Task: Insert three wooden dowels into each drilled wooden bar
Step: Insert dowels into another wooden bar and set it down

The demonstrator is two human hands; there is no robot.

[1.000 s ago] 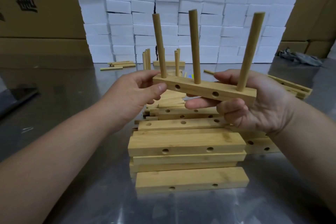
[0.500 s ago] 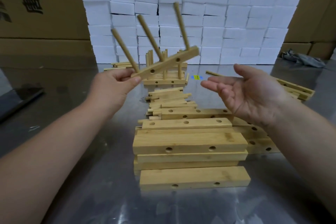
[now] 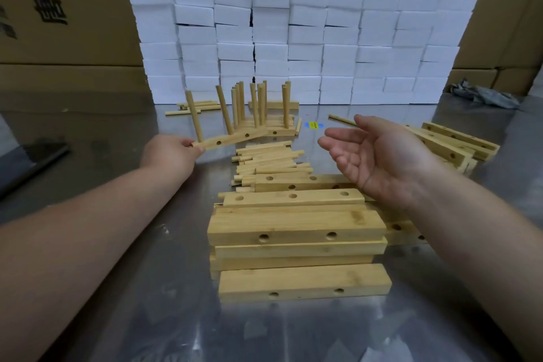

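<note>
Steel-grey metal table (image 3: 293, 332) carries all the items we record. We find the left hand (image 3: 170, 153) over the table, left of centre, its thumb and fingers pinching the near end of a pale drilled wooden bar fitted with upright round dowels (image 3: 232, 139). That bar tilts upward toward the far edge. Two of its dowels stand plainly clear, and we cannot tell the third from the dowels behind it. Its far end reaches a cluster of finished bars with standing dowels (image 3: 283, 129) near the far edge; we cannot tell whether it touches them. The right hand (image 3: 379, 156) hovers palm-up right of centre, fingers released and loosely spread, grasping nothing.

Between the hands and slightly beyond lies a loose heap of bare wooden dowels (image 3: 270, 159). Toward the near edge, a stack of light wooden bars with drilled holes (image 3: 296, 226) lies crosswise, the holes open. More drilled bars (image 3: 458, 138) lie toward the right edge, behind the right hand. A few stray dowels (image 3: 202, 105) lie at the far edge, left side. A small yellow and blue sticker (image 3: 313, 125) sits on the table just beyond the right fingertips. A wall of white foam blocks (image 3: 323, 38) stands along the far edge, with brown printed cardboard cartons (image 3: 58, 23) behind it and a crumpled grey cloth (image 3: 484, 95) at the far right corner.
</note>
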